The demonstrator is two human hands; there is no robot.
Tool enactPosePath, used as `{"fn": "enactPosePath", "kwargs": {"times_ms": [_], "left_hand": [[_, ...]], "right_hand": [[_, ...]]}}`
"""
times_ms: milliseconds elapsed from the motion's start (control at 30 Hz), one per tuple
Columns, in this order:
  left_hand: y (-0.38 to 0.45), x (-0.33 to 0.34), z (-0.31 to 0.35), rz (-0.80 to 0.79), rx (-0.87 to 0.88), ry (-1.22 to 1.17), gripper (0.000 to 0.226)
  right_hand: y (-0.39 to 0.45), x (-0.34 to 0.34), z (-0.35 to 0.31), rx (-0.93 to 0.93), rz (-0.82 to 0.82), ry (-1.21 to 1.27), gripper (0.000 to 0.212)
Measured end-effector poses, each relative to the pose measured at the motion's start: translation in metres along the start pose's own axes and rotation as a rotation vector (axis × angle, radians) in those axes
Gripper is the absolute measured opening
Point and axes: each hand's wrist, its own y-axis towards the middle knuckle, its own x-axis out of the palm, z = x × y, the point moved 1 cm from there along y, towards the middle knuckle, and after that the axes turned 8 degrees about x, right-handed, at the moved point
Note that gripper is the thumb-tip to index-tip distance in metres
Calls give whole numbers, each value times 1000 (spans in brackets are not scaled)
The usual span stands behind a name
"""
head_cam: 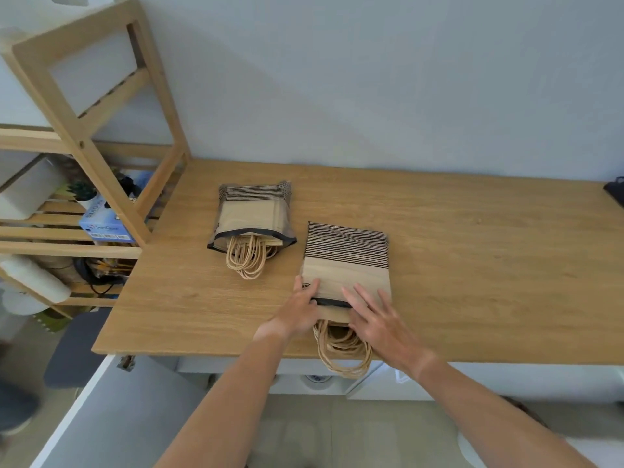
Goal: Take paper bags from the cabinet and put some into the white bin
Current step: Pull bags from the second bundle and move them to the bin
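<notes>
Flat, both: left hand (pixel 301 307) and right hand (pixel 380 319) splayed loosely on near bag pack (pixel 347 265)

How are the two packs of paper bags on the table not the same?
The near pack has both hands on it, the left hand and the right hand; the far pack lies untouched. The near pack's handles hang over the table edge; the far pack's rest on the table. Both are brown with black stripes.

Black stripes are being shown across the far ends of two tan kraft paper bag packs (pixel 347 261) (pixel 251 214), lying on a light oak-grain wooden tabletop (pixel 472 265); a blue cardboard box (pixel 104 228) is being displayed on the left shelf.
</notes>
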Motion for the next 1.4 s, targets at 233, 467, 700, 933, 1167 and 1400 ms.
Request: {"fn": "enactPosePath", "kwargs": {"times_ms": [233, 467, 700, 933, 1167, 1400], "left_hand": [[-8, 9, 11, 275, -111, -122, 72], [-23, 23, 8, 430, -244, -212, 53], [-31, 30, -1, 373, -120, 354, 63], [-25, 47, 16, 196, -63, 310, 57], [-13, 49, 20, 213, -66, 289, 59], [15, 33, 24, 227, 46, 245, 54]], "right_hand": [[-31, 1, -20, 84, -8, -41, 30], [-37, -8, -30, 231, -64, -19, 46], [-49, -14, -45, 318, -90, 33, 67], [-65, -13, -58, 358, -116, 29, 69], [-68, -3, -44, 290, -30, 86, 41], [-12, 1, 33, 190, 9, 76, 36]]}}
